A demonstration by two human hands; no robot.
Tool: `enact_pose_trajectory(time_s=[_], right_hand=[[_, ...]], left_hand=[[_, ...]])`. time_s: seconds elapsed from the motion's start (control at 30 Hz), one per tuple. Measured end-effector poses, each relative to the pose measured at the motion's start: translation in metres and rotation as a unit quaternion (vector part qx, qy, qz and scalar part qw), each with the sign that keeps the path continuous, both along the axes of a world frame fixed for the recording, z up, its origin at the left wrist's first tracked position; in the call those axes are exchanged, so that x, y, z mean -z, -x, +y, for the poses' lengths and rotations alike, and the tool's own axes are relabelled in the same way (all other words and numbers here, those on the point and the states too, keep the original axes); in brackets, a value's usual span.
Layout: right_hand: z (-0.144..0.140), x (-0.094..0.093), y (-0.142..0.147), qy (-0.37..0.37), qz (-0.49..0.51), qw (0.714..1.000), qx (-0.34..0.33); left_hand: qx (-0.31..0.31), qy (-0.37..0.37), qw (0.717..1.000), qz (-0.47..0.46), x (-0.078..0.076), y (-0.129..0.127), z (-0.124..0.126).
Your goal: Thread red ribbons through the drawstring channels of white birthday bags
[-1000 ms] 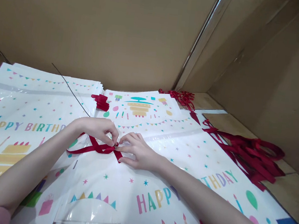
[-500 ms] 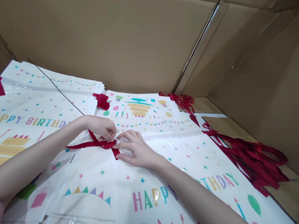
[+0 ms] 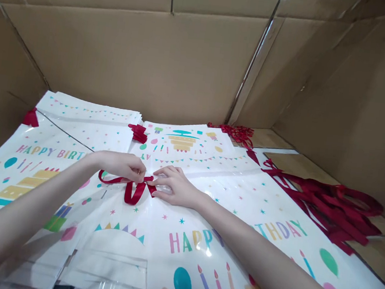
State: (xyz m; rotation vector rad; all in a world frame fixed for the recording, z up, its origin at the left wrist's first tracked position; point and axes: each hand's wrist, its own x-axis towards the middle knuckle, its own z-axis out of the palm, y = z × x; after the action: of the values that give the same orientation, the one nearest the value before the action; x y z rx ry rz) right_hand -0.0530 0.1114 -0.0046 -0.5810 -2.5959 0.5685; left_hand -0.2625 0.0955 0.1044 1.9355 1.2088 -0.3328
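Note:
A dark red ribbon point(image 3: 133, 195) crosses the middle of a white printed "Happy Birthday" sheet point(image 3: 204, 220), with a loop hanging towards me. My left hand point(image 3: 125, 166) is closed, thumb and fingertips pinching the ribbon just above that loop. To its right, my right hand point(image 3: 174, 186) has its fingertips closed on the ribbon's other part, over the sheet. The two hands are nearly touching. Another strand curves out to the left under my left wrist. The exact pinch points are partly hidden by the fingers.
A stack of similar printed sheets point(image 3: 90, 123) lies on the left, with red ribbon ends point(image 3: 138, 133) at its edges. Loose red ribbons point(image 3: 334, 209) lie on the right, and more red ribbon point(image 3: 238, 133) at the back. Cardboard walls point(image 3: 129, 58) enclose the surface.
The ribbon now forms a loop hanging below my left hand, where earlier a straight end stretched left. Both hands stay close together at the ribbon. The view has tilted up slightly.

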Motion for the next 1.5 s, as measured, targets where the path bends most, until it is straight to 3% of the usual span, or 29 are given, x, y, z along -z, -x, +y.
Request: enact_pose_trajectory(time_s=[0.07, 0.13, 0.23, 0.47, 0.63, 0.9, 1.5], right_hand=[[0.0, 0.0, 0.0, 0.003, 0.002, 1.0, 0.003], [0.001, 0.0, 0.0, 0.009, 0.005, 1.0, 0.008], [0.001, 0.0, 0.0, 0.018, 0.008, 1.0, 0.011], [0.001, 0.0, 0.0, 0.027, -0.005, 1.0, 0.014], [0.0, -0.002, -0.001, 0.021, -0.014, 1.0, 0.012], [0.0, -0.002, -0.001, 0.024, -0.007, 1.0, 0.011], [0.004, 0.001, 0.001, 0.051, 0.011, 0.999, 0.008]], left_hand=[[-0.024, -0.037, 0.999, 0.017, 0.019, 0.001, 0.01], [-0.043, -0.025, 0.999, 0.008, 0.033, 0.003, 0.017], [-0.053, 0.001, 0.998, -0.029, 0.042, 0.005, 0.02], [-0.073, -0.02, 0.996, -0.053, 0.031, 0.006, 0.015], [-0.033, -0.036, 0.995, -0.087, 0.022, 0.006, 0.014], [-0.058, -0.012, 0.998, -0.01, 0.045, 0.002, 0.025], [-0.066, -0.022, 0.998, -0.009, 0.053, 0.003, 0.029]])
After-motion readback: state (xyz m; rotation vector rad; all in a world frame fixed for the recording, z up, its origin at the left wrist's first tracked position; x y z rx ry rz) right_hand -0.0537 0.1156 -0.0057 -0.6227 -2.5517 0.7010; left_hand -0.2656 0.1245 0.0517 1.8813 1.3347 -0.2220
